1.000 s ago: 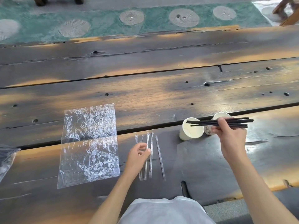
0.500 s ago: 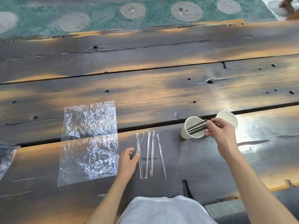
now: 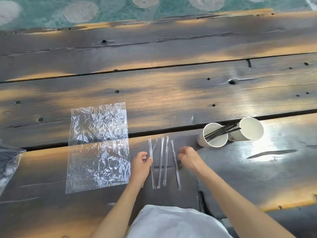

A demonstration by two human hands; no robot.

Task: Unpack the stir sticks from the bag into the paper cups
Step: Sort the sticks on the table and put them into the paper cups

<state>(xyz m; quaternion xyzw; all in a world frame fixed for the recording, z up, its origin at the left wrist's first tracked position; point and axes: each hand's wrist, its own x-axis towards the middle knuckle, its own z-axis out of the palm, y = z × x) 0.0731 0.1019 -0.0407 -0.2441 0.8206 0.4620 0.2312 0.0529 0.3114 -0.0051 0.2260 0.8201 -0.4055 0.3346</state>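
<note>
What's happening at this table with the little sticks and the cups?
A person is unpacking stir sticks. A few black sticks already lean in the left paper cup; the second cup beside it looks empty. Clear empty sleeves lie in a row on the wooden table, next to a flat clear bag. The left hand touches the leftmost sleeve; the right hand hovers, loosely curled, by the rightmost one.

Both forearms (image 3: 240,194) are bare to the frame edge, no sleeves showing; a plain white garment (image 3: 175,222) covers the torso
</note>
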